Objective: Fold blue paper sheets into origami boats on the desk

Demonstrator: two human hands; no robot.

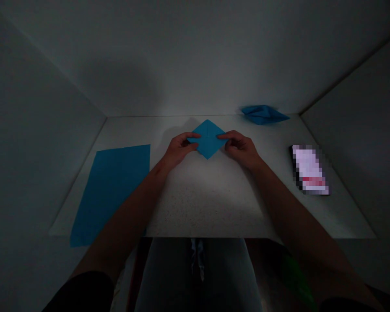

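A small blue folded paper (207, 141), diamond-shaped with a crease line running down from its top corner, is held between my two hands over the white table. My left hand (181, 148) grips its left corner, thumb and fingers closed on the edge. At the opposite corner my right hand (242, 147) pinches the paper, forefinger lying on top and the other fingers curled. Toward the back right rests a blue folded paper boat (264, 114), apart from both hands.
A large blue sheet of paper (113, 186) lies on the left, partly under my left forearm and over the front edge. A phone (310, 170) with a lit, blurred screen lies on the right. Walls enclose the table (201, 203) at the back and sides.
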